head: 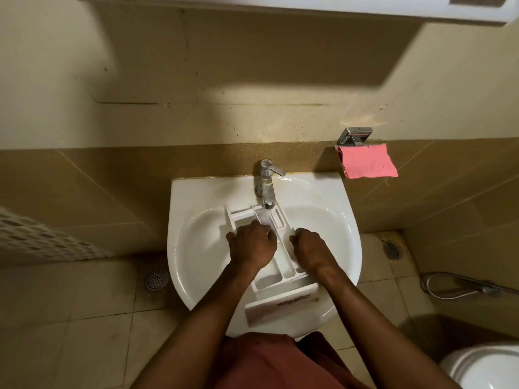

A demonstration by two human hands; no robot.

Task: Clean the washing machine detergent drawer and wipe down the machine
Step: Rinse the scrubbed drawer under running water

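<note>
A white detergent drawer [280, 279] lies lengthwise in the white sink [196, 242], its front panel toward me and its far end under the chrome tap [266, 183]. Water runs from the tap into the drawer's middle compartment. My left hand [251, 242] is over the drawer's left side, fingers curled down into a compartment; what the fingertips do is hidden. My right hand [311, 248] grips the drawer's right wall with curled fingers.
A pink cloth [368, 161] hangs from a chrome holder [355, 136] on the tiled wall to the right of the sink. A toilet [486, 366] sits at bottom right, with a spray hose [463, 284] beside it. A white perforated basket [42, 237] is at left.
</note>
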